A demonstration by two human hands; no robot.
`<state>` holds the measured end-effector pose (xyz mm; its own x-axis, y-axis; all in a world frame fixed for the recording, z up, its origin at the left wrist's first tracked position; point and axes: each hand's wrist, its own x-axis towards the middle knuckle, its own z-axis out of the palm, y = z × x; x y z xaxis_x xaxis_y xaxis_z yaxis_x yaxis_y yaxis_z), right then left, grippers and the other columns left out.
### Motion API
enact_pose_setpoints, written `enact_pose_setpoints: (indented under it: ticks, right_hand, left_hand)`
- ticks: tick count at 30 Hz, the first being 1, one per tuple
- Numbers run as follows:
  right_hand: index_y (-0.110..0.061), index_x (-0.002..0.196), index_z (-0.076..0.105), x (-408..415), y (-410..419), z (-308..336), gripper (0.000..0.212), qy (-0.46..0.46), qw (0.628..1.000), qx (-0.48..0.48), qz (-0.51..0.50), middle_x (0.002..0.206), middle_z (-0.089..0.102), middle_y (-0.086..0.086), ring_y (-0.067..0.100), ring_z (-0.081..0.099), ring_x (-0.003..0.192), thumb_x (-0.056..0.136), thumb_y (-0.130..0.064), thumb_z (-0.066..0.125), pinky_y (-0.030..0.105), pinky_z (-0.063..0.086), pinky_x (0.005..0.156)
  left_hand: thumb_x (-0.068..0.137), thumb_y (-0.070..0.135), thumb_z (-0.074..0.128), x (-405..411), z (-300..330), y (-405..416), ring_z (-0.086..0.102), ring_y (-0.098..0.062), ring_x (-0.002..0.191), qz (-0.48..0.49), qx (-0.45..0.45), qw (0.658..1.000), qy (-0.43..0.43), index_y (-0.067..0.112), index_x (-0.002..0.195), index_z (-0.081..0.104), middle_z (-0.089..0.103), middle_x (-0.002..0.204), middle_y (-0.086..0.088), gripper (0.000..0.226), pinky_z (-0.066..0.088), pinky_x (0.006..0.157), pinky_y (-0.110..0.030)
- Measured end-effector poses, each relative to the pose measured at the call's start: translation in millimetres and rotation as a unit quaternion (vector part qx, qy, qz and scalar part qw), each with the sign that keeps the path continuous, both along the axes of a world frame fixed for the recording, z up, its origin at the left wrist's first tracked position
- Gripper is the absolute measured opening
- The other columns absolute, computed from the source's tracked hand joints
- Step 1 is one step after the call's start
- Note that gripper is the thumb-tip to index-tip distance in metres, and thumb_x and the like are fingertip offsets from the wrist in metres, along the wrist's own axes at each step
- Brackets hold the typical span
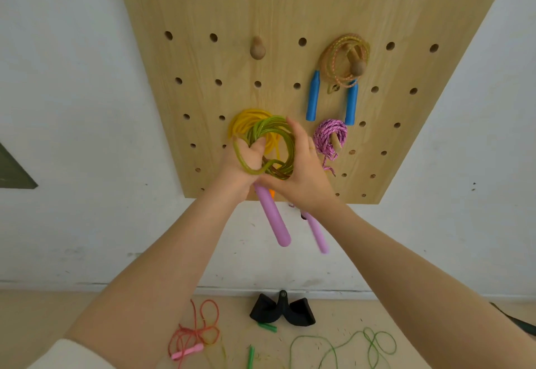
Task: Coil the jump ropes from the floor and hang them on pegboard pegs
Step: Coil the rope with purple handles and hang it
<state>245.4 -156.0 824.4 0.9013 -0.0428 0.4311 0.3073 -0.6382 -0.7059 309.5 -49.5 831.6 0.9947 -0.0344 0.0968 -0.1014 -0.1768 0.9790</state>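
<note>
Both hands, left and right, grip the green coil closed; keep loops bunched, then slip them over a free peg.

Hidden behind the hands, cut at the edges

The peg carrying the yellow coil is covered by the olive-green coil and both hands; the orange handle shows only as a sliver between the wrists. The right-hand lilac handle is motion-blurred. The green rope and red rope on the floor run off the bottom edge, and the pegboard is cut by the top edge.
</note>
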Motion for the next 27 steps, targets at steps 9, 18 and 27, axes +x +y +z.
enact_pose_setpoints:
  ticks: [9,18,27]
  right_hand:
    - [-0.018,0.138,0.034,19.7,-1.1,21.0,0.047,0.042,0.986,0.139,-0.078,0.109,0.059,0.001,0.016,0.055,0.099,0.093,-0.029,0.043,0.025,0.043,0.083]
    - [-0.004,0.09,0.055,17.6,-24.6,46.1,0.033,0.291,0.833,0.445,0.153,0.068,0.055,0.006,0.021,0.059,0.066,0.062,0.0,0.038,0.031,0.055,0.063]
    - [-0.004,0.084,0.06,30.6,12.5,68.4,0.051,0.207,0.792,0.506,0.273,0.073,0.05,0.004,0.015,0.051,0.066,0.048,0.016,0.03,0.029,0.047,0.074]
  left_hand:
    - [0.089,0.031,0.055,0.7,0.8,11.0,0.066,-0.02,0.072,-0.068,0.022,0.997,-0.03,0.012,0.1,0.06,0.067,0.076,-0.003,0.022,0.055,0.072,-0.038]
    - [0.086,-0.002,0.055,10.6,17.2,51.4,0.057,-0.007,0.049,-0.297,-0.181,0.938,0.017,0.014,0.074,0.063,0.061,0.057,0.004,0.021,0.05,0.051,-0.02]
    - [0.092,0.006,0.049,41.6,26.5,63.4,0.064,-0.007,0.061,-0.232,-0.243,0.941,0.032,0.008,0.095,0.054,0.069,0.067,0.004,0.006,0.055,0.068,-0.026]
